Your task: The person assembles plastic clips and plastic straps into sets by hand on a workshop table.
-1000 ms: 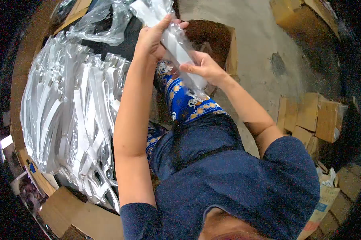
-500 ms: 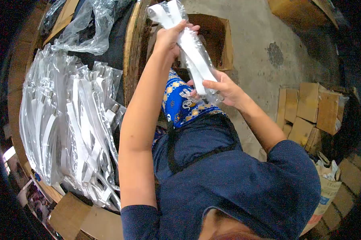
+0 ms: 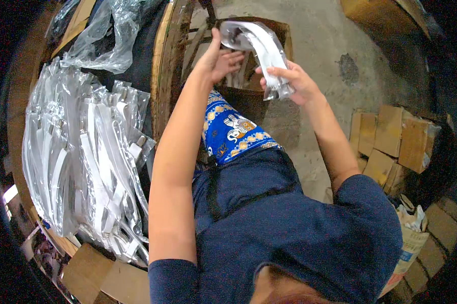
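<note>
My right hand is closed on the lower end of a white strap in a clear plastic bag. The packed strap bends over at its far end, towards the left. Beside that end, my left hand has its fingers spread and is slightly blurred; nothing shows in its grasp. Beneath both hands stands an open cardboard box, with some pale strips visible inside it. To the left, a large pile of similar bagged white straps lies on a dark surface.
A wooden edge runs between the pile and the box. Loose clear plastic lies behind the pile. Stacked cartons stand on the right, above a full sack. Cardboard flaps lie at lower left.
My left hand has let go of the bagged strap and opened. The right hand has moved up, and the strap, straight before, now bends over above the box.
</note>
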Motion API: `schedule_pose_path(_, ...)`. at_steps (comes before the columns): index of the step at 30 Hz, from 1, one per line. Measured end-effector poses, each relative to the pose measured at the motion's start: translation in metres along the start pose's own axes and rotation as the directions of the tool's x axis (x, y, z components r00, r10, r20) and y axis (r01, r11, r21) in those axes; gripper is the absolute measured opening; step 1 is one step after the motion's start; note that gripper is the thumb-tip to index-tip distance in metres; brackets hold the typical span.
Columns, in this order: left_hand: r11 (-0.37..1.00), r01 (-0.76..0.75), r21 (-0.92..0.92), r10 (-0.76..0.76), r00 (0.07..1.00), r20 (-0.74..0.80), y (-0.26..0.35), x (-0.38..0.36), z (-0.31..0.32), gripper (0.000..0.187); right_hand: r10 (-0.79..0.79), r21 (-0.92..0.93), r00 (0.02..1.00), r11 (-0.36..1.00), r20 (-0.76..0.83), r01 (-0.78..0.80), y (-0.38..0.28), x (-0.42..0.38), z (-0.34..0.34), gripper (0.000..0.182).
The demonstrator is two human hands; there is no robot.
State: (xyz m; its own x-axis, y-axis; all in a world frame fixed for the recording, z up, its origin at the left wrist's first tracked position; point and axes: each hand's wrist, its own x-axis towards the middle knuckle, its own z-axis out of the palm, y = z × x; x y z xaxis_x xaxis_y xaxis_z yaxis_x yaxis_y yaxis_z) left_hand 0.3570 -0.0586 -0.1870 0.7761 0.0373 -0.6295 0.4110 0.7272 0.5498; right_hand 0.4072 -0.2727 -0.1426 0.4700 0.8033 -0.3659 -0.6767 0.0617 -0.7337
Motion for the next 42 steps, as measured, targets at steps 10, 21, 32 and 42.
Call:
schedule_pose_path(10,0.385,-0.385,0.839,0.618,0.783,0.076,-0.102,-0.115,-0.029,0.024,0.294,0.033,0.932,0.955,-0.213,-0.294,0.079,0.076,-0.129,0.040)
schedule_pose_path(21,0.085,-0.320,0.944,0.610,0.766,0.204,-0.129,-0.137,-0.035,0.022,0.438,0.212,0.854,0.896,-0.279,-0.390,0.121,0.122,-0.203,0.032)
schedule_pose_path(32,0.114,-0.312,0.943,0.614,0.768,0.180,-0.127,-0.137,-0.033,0.021,0.215,0.019,0.886,0.974,-0.410,-0.228,0.108,0.130,-0.200,0.038)
schedule_pose_path(42,0.137,-0.313,0.940,0.566,0.803,0.185,-0.127,-0.136,-0.038,0.024,-0.311,-0.543,0.446,0.434,-0.839,-0.719,0.196,0.136,-0.213,0.088)
